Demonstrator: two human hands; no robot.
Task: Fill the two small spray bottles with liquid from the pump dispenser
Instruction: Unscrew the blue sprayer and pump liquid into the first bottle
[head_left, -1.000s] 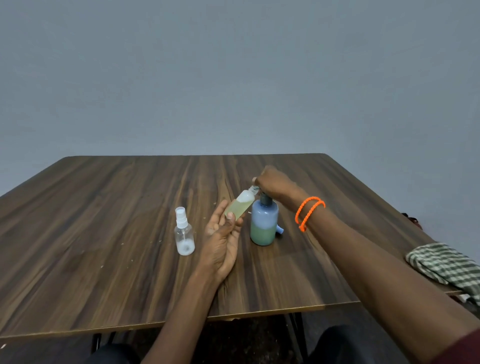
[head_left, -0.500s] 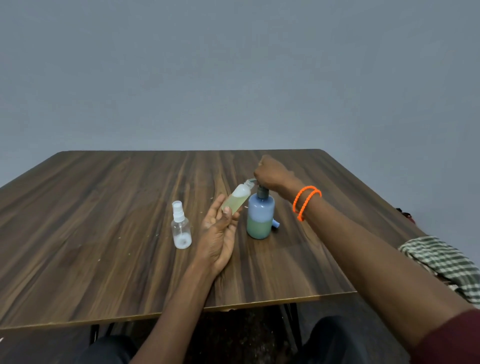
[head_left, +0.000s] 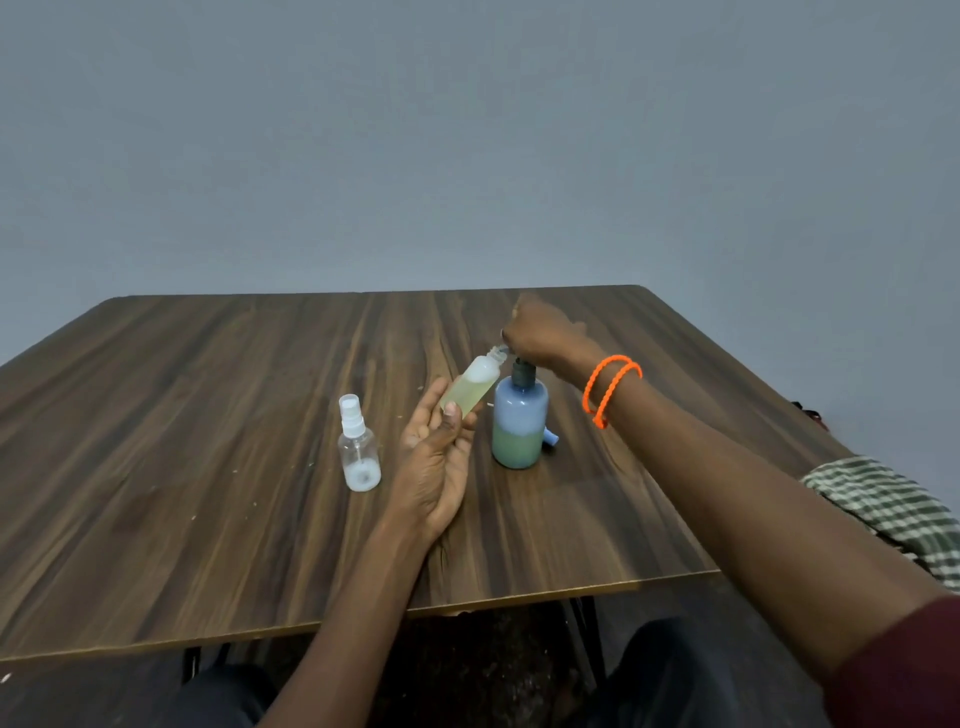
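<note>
We see two spray bottles: our left hand pinches one uncapped, our right hand curls over the one pump dispenser, and the other bottle stands capped on the counter.

On the table, mid-frame, the dispenser stands upright. Just left of it the left hand holds a tilted bottle, its neck up against the pump head under the right hand. Further left a capped bottle stands apart. A cloth lies at the right edge.
</note>
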